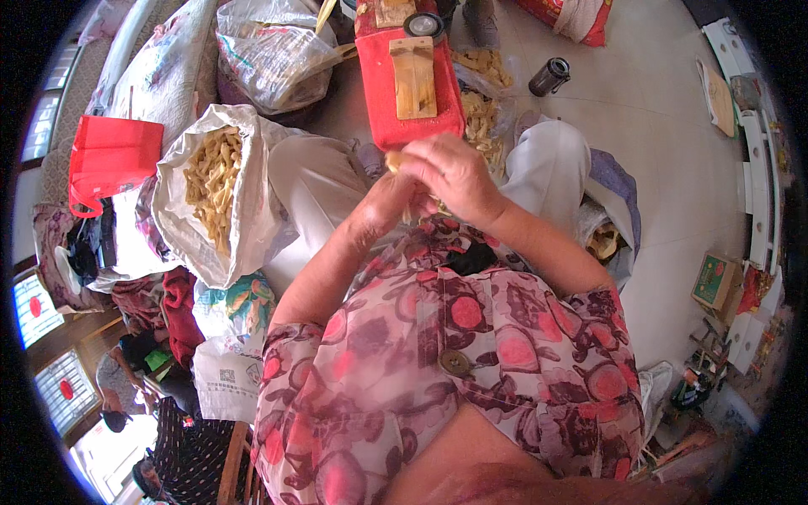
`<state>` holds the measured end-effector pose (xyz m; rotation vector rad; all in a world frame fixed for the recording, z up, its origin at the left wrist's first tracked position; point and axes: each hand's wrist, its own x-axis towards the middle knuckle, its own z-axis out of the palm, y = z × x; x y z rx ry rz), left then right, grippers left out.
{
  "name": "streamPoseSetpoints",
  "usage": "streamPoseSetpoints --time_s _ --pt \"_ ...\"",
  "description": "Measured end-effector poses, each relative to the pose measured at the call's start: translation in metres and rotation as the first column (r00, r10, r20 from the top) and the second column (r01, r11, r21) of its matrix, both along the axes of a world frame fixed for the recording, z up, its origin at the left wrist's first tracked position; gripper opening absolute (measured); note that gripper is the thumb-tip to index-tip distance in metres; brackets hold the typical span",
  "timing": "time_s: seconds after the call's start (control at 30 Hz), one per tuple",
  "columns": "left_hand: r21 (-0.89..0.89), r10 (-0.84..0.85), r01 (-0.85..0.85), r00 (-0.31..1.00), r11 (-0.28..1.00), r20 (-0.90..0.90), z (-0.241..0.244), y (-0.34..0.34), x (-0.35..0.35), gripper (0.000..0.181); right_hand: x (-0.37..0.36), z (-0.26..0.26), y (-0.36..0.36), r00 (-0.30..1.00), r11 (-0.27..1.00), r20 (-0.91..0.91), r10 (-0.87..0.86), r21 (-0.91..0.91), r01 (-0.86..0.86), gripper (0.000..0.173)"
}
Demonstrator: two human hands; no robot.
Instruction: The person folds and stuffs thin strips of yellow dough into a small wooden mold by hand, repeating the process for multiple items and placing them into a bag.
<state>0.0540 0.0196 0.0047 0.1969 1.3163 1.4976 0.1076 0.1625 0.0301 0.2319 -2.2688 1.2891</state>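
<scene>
My left hand (392, 201) and my right hand (451, 173) meet in front of my lap, fingers bent and overlapping. Between them is a pale yellow strip (394, 161), perhaps dried food or hide. Its end pokes out above my left hand, and more of it seems to show below; most is hidden by the fingers. Just beyond the hands is a red cloth-covered bench (379, 88) bearing a wooden board (415, 82). Beside my left leg, a white woven sack (165, 196) stands open, filled with small yellowish knotted pieces (214, 183).
Flat yellowish strips (481, 120) lie in plastic beyond the bench's right side. A dark bottle (549, 77) stands on the tiled floor. An open bag (622, 252) sits by my right leg. A red plastic basket (117, 154) and full sacks (164, 63) are at left, with other people (189, 442) lower left.
</scene>
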Motion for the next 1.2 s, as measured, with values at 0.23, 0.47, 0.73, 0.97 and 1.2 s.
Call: streamPoseSetpoints --time_s 0.23,0.47,0.73,0.97,1.2 --pt "0.067 0.273 -0.299 0.927 0.952 0.257 -0.018 -0.007 -0.006 0.029 0.022 -0.01 -0.016 0.92 0.919 0.313 0.237 -0.38 -0.107 0.012" --pt "-0.074 -0.025 0.013 0.986 0.997 -0.165 -0.001 -0.004 -0.004 0.017 0.001 -0.003 -0.003 0.991 0.99 0.089 -0.099 -0.088 0.107 0.02" --pt "0.354 0.378 -0.296 0.025 0.887 -0.925 0.036 0.0 -0.001 0.048 -0.002 0.002 -0.003 0.687 0.09 0.181 0.704 -0.982 0.166 0.017" --pt "0.149 0.27 -0.259 0.533 0.954 -0.802 0.039 -0.004 0.0 0.018 0.014 0.017 -0.003 0.925 0.949 0.323 0.198 -0.299 -0.099 0.017" --pt "0.331 0.305 -0.221 0.925 0.917 -0.228 0.024 -0.005 -0.004 0.013 0.009 0.019 0.008 0.943 0.985 0.327 0.056 -0.174 0.002 0.015"
